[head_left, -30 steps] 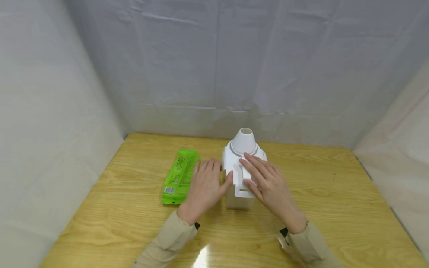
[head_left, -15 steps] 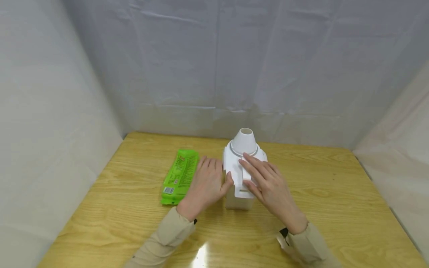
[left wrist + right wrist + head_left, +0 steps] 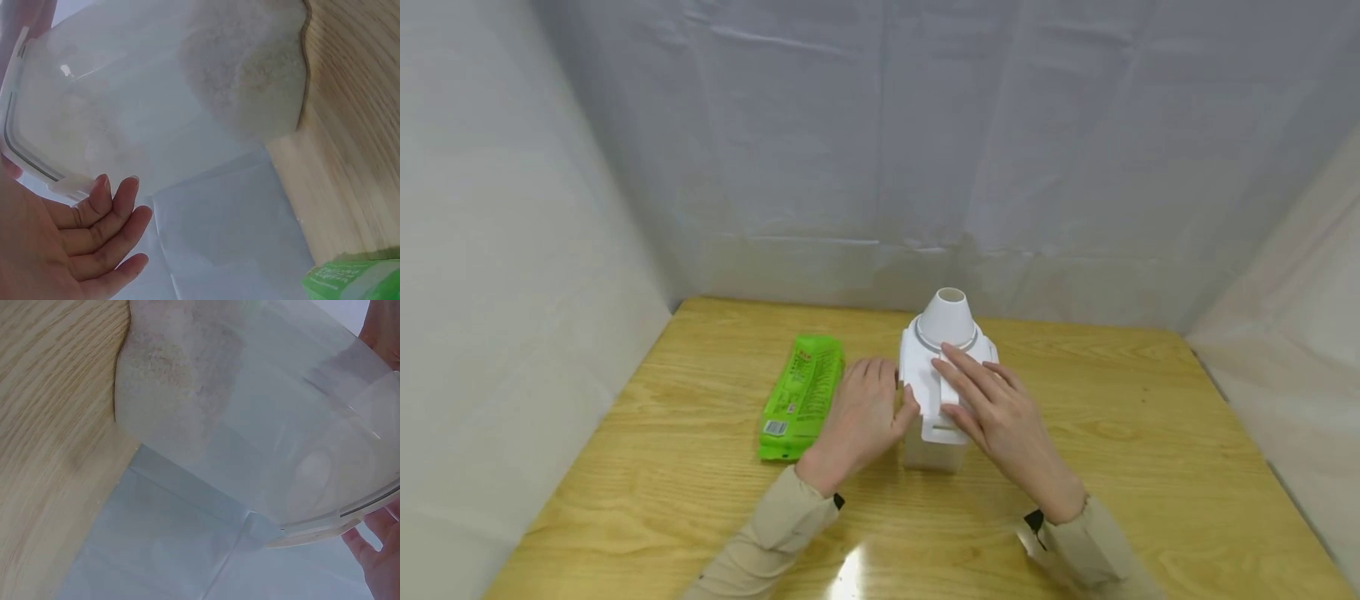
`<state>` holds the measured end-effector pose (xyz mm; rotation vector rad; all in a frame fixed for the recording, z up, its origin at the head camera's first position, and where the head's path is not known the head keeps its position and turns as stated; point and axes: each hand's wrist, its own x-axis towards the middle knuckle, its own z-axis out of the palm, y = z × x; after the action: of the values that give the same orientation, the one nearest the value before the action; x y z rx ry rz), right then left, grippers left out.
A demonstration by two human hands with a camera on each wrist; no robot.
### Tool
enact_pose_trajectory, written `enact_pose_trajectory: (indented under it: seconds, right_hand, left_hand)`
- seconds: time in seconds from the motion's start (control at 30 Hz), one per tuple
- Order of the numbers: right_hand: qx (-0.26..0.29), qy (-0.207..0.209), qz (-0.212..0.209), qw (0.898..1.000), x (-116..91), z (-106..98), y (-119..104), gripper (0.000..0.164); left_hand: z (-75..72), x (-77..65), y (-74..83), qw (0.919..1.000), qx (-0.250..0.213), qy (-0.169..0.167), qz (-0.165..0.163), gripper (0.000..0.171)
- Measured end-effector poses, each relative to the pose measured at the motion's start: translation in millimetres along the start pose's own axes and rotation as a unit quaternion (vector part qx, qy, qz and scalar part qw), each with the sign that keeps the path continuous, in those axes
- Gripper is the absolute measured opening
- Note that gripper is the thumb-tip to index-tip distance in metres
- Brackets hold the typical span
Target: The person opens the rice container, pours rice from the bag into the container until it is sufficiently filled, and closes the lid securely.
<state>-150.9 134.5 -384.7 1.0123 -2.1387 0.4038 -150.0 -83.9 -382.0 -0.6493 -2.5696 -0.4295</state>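
A clear plastic storage container (image 3: 934, 457) stands upright on the table under a white lid (image 3: 917, 371). On the lid's far part sits a white cone-shaped cap (image 3: 946, 317), its narrow top upward. Pale, rice-like grains (image 3: 256, 69) fill the container's bottom in both wrist views. My left hand (image 3: 859, 417) is at the lid's left side, fingers loosely bent with the tips by a side clip (image 3: 70, 186). My right hand (image 3: 1009, 417) lies over the lid's right side, fingers extended across a raised white strip (image 3: 950, 392). Its fingertips hide part of that strip.
A green printed packet (image 3: 801, 396) lies on the wooden table (image 3: 1120, 433) just left of my left hand. Pale sheets (image 3: 820, 150) hang behind the table and along both sides.
My left hand's fingers have drawn slightly closer together beside the lid, and a tan patch between thumb and fingers no longer shows. The right hand, container and packet have barely moved.
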Motion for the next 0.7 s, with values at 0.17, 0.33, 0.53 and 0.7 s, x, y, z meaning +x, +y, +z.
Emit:
enact_pose_trajectory:
  seconds: [0.17, 0.33, 0.53, 0.7]
  right_hand:
    - [0.018, -0.006, 0.007, 1.0, -1.7, 0.1, -0.1, 0.055]
    - [0.04, 0.012, 0.006, 0.999, -2.3, 2.3, 1.7, 0.054]
    - [0.052, 0.024, 0.008, 0.998, -1.1, 5.3, 4.8, 0.053]
    - [0.049, 0.027, 0.007, 0.998, -0.5, 5.8, 4.5, 0.054]
  left_hand:
    - [1.1, -0.8, 1.3, 1.0, -0.001, 0.004, 0.004, 0.039]
    - [0.6, -0.2, 4.7, 0.9999, 0.015, 0.004, 0.005, 0.042]
    - [-3.4, 0.5, 12.5, 0.9995, 0.03, 0.004, -0.009, 0.038]
    - [-5.3, -1.0, 16.7, 0.9993, 0.03, 0.003, -0.022, 0.035]
